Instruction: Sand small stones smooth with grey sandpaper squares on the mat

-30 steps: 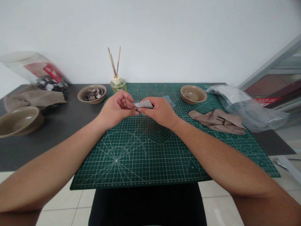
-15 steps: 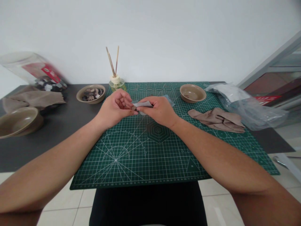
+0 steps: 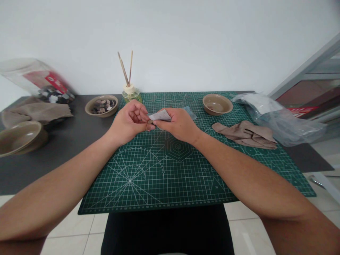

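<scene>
Both hands meet above the far middle of the green cutting mat. My right hand pinches a small grey sheet, perhaps sandpaper or cloth, its corner sticking up. My left hand is curled, with thumb and fingers pinching a tiny dark piece against the sheet's edge. A small clear bag lies on the mat just behind my right hand.
A bowl of small stones, a reed diffuser, a tan bowl, a beige cloth and a plastic bag lie around. At left sit another bowl, a cloth and a tipped jar.
The grey sheet's free corner has tipped upward between the hands. Both hands stay in nearly the same spot.
</scene>
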Demonstrator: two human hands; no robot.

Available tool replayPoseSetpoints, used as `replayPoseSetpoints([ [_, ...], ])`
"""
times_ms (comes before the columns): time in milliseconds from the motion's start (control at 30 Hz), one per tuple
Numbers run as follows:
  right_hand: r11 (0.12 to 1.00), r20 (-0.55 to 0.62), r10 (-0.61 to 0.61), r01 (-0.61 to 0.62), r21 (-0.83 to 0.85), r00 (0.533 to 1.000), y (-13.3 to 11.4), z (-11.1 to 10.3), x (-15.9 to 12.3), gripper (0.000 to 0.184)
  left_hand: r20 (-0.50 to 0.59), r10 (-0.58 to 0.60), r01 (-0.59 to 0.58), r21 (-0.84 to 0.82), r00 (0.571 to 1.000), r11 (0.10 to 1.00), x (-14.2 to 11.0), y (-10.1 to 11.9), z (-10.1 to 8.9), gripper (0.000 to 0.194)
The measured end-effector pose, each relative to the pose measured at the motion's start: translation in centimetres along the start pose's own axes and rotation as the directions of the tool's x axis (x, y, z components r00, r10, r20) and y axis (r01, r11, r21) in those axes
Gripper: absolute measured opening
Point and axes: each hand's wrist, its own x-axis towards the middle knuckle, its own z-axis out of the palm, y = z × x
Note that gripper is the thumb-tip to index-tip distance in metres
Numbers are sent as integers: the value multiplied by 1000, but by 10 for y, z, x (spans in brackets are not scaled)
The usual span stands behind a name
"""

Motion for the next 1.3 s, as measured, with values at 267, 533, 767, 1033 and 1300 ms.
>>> replayPoseSetpoints([
  [267,998,-6,-24,25,56,1000,1,0,0,22,-68,30,-30,-4,997,1000,0,-2,0,61],
  [533,998,10,-49,49,37,999,5,0,1,21,-2,-25,25,-42,1000,999,1,0,0,54],
  [767,1000,9,-4,4,7,1000,-2,0,1,20,-17,-24,24,3,1000,1000,0,2,2,55],
  [1033,998,-19,-40,41,43,999,4,2,0,21,-37,9,-8,26,999,1000,0,0,-1,54],
  [1300,999,24,-20,20,28,1000,2,0,1,20,-17,-14,14,-2,1000,1000,-1,2,1,52],
])
